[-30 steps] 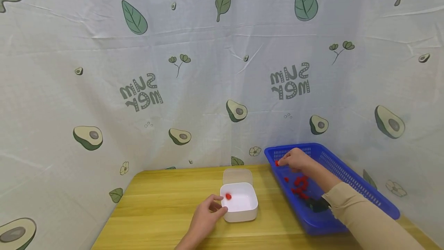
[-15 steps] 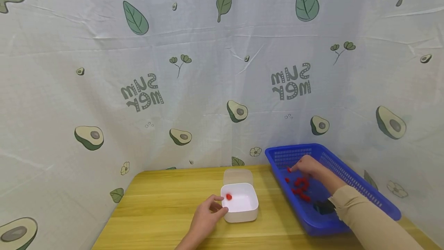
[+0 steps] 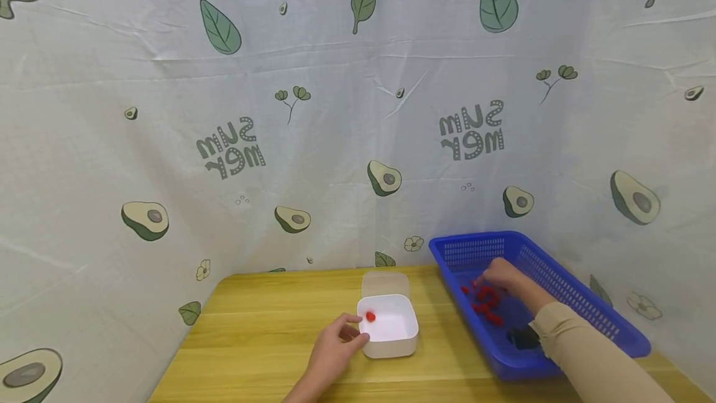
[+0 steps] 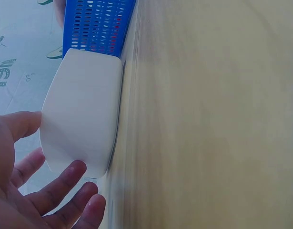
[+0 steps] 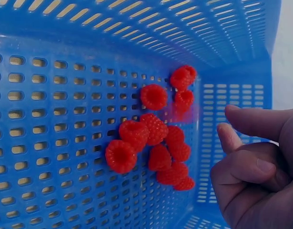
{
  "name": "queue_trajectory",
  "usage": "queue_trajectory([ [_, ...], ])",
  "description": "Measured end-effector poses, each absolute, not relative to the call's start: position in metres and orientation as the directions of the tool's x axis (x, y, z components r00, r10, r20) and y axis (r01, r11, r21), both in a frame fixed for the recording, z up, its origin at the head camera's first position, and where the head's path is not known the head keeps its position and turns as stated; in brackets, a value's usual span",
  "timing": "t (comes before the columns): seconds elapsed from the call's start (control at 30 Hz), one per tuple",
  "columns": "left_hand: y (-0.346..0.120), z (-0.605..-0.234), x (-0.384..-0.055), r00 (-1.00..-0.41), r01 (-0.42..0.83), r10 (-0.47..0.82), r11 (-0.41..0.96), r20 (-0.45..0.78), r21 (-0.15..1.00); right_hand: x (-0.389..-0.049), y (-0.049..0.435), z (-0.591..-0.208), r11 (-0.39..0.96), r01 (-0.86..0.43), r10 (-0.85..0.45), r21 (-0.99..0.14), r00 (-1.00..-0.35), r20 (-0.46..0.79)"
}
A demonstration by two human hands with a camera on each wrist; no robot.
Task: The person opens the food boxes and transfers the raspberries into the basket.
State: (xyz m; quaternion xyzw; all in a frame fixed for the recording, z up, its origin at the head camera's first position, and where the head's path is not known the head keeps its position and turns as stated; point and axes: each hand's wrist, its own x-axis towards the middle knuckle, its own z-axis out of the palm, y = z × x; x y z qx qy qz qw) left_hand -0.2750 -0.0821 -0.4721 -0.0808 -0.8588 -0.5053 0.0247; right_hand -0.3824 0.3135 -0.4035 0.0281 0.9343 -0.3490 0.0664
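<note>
A small white box [image 3: 390, 319] stands on the table with one red raspberry [image 3: 370, 316] inside and its lid [image 3: 386, 284] laid back behind it. My left hand [image 3: 332, 348] is at its left front corner; the thumb and fingertips, spread and relaxed, touch or nearly touch the wall. My right hand [image 5: 260, 162] is inside the blue basket [image 3: 467, 334], above several loose raspberries [image 5: 158, 126]. Its thumb and index finger are apart with nothing between them, while other fingers bend inward. A blurred red raspberry [image 5: 183, 107] shows just beyond the fingertips.
A dark object [image 3: 523, 338], its kind unclear, lies in the basket near the right forearm. The basket's high slotted walls surround the right hand. Wooden table [image 3: 263, 322] extends left of the box, and a printed cloth [image 3: 330, 123] hangs behind.
My right hand, pinching a raspberry at the basket's left rim earlier, has moved right and lower into the basket; its fingers now hold nothing. The left hand and box have stayed put.
</note>
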Motion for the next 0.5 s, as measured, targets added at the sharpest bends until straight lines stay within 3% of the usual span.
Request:
queue_trajectory([
  [0.5,-0.081,-0.472,-0.275,-0.987,0.155,0.113,0.471,0.115,0.868,-0.376,0.296,-0.382,0.684,0.063,-0.016,-0.727,-0.995,-0.102],
])
